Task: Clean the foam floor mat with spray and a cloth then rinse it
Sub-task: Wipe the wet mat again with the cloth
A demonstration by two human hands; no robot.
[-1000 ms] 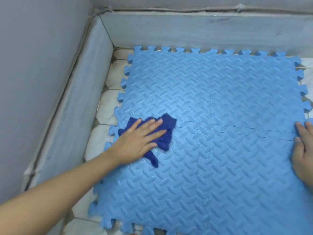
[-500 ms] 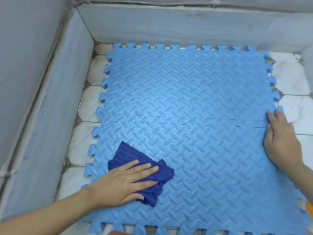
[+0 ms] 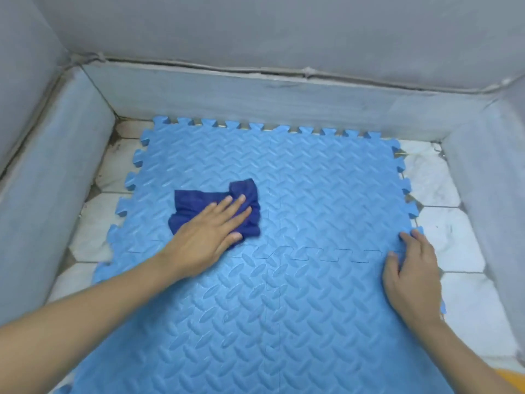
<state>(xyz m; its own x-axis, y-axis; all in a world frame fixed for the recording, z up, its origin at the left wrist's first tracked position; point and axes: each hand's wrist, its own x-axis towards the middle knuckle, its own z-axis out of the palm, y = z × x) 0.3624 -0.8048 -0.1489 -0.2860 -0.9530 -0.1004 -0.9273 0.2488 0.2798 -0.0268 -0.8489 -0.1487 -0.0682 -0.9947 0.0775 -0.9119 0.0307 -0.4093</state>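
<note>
Light blue foam floor mat (image 3: 326, 194), four interlocking pieces with a raised leaf-ish pattern, flat on a white tiled floor (image 3: 443, 245). Boxed in on three sides by a low grey ledge (image 3: 255, 92) with grey wall (image 3: 284, 29) above it. Jigsaw teeth along the mat's far edge pretty much touching the back ledge; strips of tile showing down the left and right sides. Some grime in the far left corner of the tiles. Bit of something orange (image 3: 511, 378) peeking in at the bottom right corner, can't tell what.

Dark blue cloth (image 3: 199, 200) bunched up on the far left piece of the mat, just beyond the seam between pieces. Nothing in the way between cloth and the rest of the mat.

Left hand (image 3: 207, 237) palm down on the cloth, arm reaching in from the lower left, fingers (image 3: 235, 203) straight and slightly fanned, pressing flat rather than gripping. Right hand (image 3: 412, 274) planted at the mat's right edge, near the seam, fingers lightly bent with tips pressing the foam, holding nothing, arm coming in from the lower right.
</note>
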